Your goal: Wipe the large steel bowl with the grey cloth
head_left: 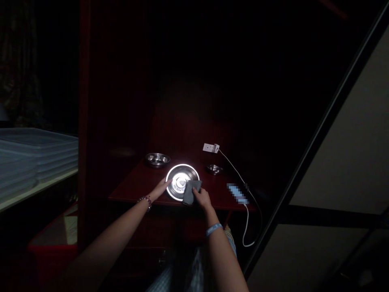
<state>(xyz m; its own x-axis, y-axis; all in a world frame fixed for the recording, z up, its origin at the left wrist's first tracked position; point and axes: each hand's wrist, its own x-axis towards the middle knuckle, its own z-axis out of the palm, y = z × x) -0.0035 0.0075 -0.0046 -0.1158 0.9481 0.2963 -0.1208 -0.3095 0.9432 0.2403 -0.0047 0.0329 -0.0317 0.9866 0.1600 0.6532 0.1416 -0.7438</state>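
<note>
Tilted toward me above the table's front edge is a shiny steel bowl (179,184), bright with reflected light. My left hand (161,189) grips its left rim, thumb toward the inside. A folded grey cloth (189,195) is held in my right hand (202,198) and lies over the bowl's lower right rim. The fingers behind the cloth are hidden. Behind the held bowl, a second steel bowl (157,161) rests on the table at the left. A smaller steel bowl (214,169) rests at the right.
The dark red table (130,182) stands within a dim wooden frame. A white socket (210,148) feeds a cable to a blurred-out phone (237,194) at the right. Stacked translucent plastic containers (54,158) stand on a shelf at the left, above a red bin (54,259).
</note>
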